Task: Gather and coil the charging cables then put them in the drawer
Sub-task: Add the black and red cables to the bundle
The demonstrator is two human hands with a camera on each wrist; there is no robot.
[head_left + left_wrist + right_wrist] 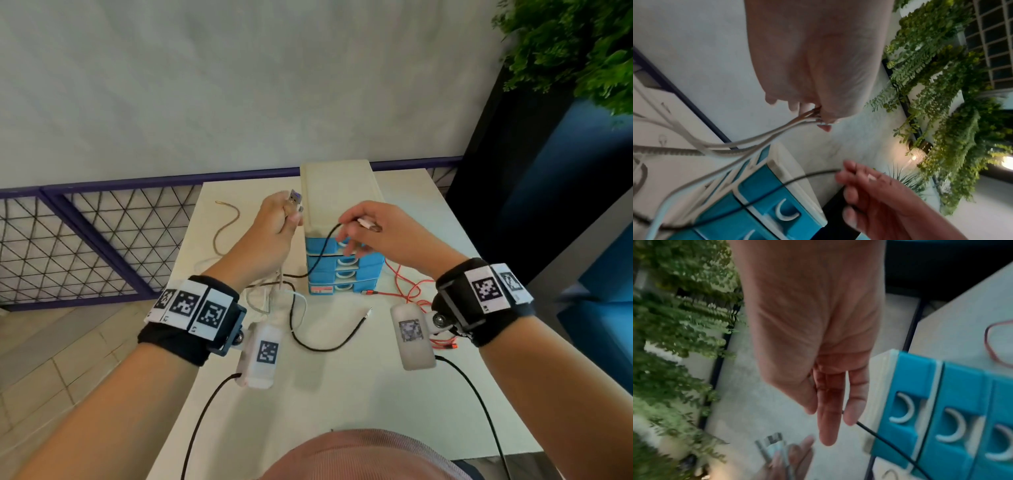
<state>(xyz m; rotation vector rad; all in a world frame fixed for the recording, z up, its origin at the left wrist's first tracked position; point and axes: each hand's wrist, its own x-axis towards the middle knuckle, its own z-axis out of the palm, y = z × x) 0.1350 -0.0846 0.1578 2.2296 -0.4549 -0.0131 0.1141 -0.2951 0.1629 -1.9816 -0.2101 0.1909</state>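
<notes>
My left hand (pixel 287 215) is raised left of the drawer unit (pixel 337 202) and grips the plug ends of several pale cables (pixel 756 139), whose USB plugs (pixel 295 198) stick up from the fist. The cords hang down to the table (pixel 342 394). My right hand (pixel 366 228) pinches the plug end of a black cable (pixel 323 246) in front of the top blue drawer (pixel 322 246). That black cable sags down and loops across the table (pixel 322 347). All the blue drawers look closed.
A red cable (pixel 409 291) lies tangled on the table right of the drawer unit. A beige braided cable (pixel 222 219) curls at the table's far left. A purple mesh fence (pixel 85 240) runs left of the table; plants (pixel 575 51) hang at upper right.
</notes>
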